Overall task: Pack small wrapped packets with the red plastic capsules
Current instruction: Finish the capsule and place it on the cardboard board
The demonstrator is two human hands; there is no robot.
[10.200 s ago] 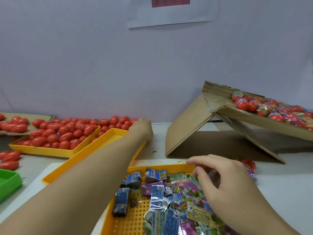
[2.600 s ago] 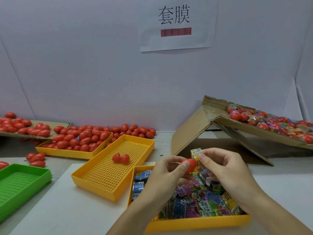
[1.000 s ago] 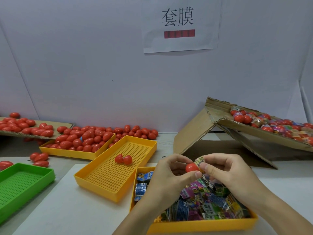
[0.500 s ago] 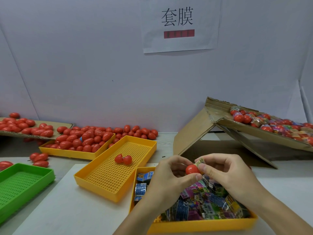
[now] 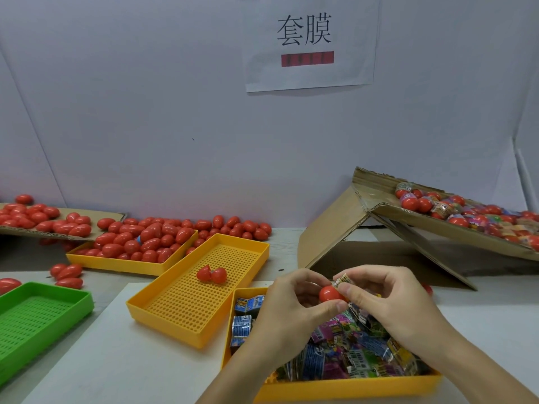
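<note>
Above the near yellow tray [image 5: 350,387] of colourful wrapped packets [image 5: 344,351], my left hand [image 5: 288,310] holds a red capsule half [image 5: 329,294] between thumb and fingers. My right hand [image 5: 388,298] pinches a small wrapped packet [image 5: 341,279] right at the capsule's top edge. Two more red capsule halves [image 5: 211,274] lie in the middle perforated yellow tray [image 5: 186,304]. Closed red capsules [image 5: 140,242] fill a yellow tray at the back left and spill along the wall.
A green perforated tray [image 5: 38,316] stands at the left. A tilted cardboard box [image 5: 437,228] at the right holds red capsules mixed with wrapped ones. A cardboard sheet [image 5: 35,221] with capsules lies far left. A paper sign [image 5: 309,42] hangs on the wall.
My left hand fetched a capsule from the back left and brought it over the packet tray. Over the last second the packet has been pushed closer into the capsule half; my hands barely shifted.
</note>
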